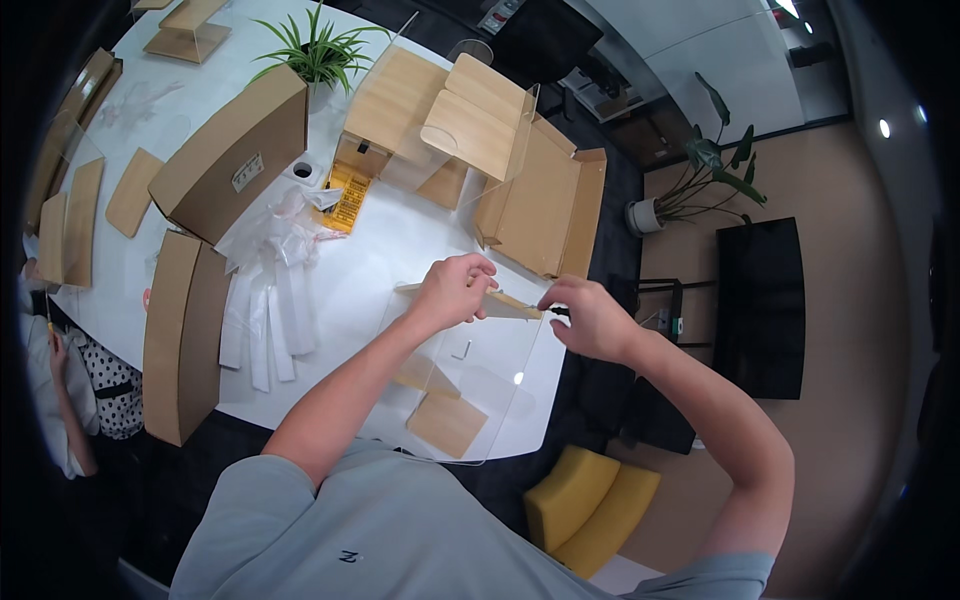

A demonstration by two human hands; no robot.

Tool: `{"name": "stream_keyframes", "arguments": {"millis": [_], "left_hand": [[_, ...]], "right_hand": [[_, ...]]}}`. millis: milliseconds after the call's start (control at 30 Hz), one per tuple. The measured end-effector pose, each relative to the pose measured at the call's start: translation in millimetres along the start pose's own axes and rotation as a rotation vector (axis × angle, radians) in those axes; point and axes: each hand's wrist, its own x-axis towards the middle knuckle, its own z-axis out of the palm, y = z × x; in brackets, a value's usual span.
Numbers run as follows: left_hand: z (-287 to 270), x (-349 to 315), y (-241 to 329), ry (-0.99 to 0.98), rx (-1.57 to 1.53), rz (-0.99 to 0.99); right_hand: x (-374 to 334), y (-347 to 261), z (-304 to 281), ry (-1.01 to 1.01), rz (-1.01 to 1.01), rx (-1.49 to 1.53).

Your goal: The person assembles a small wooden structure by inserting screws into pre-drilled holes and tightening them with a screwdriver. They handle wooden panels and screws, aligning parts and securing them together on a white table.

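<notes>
My left hand [455, 290] is closed at the upper edge of a narrow light-wood board [515, 304], fingers curled and partly hiding it. The board stands on edge and joins clear acrylic panels [500, 385]. At its right end, my right hand [592, 318] is closed around a black-handled screwdriver [561, 311], the shaft pointing left at the board's end. Any screw there is too small to make out. Nearer me, through the acrylic, a square wooden piece [448, 424] shows, along with a small L-shaped piece [462, 349].
Beyond my hands are a wood-and-acrylic stand [400, 100], an open cardboard box [540, 200] and a yellow case [346, 198]. Clear plastic bags [275, 240] and cardboard boxes [185, 330] lie left. A potted plant [318, 60] stands behind. Another person [62, 390] works at far left.
</notes>
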Motion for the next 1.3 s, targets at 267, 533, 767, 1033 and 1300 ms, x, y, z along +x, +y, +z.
{"name": "stream_keyframes", "arguments": {"millis": [267,533,767,1033,1300], "left_hand": [[-0.5,-1.4,-2.0,0.001,-0.006,0.002],[-1.0,-1.3,-1.2,-0.004,-0.001,-0.009],[-0.6,-4.7,-1.7,-0.012,-0.014,-0.009],[-1.1,-5.0,-2.1,-0.011,-0.008,-0.006],[-1.5,-3.2,-5.1,-0.005,-0.013,0.001]], "right_hand": [[-13.0,-0.6,-2.9,-0.122,-0.538,-0.752],[3.4,-5.4,10.2,0.062,0.536,0.312],[9.8,-11.7,6.6,0.006,0.368,0.133],[1.2,-18.6,-7.5,-0.227,-0.422,-0.792],[4.4,-10.0,-6.4,-0.213,-0.265,-0.483]]}}
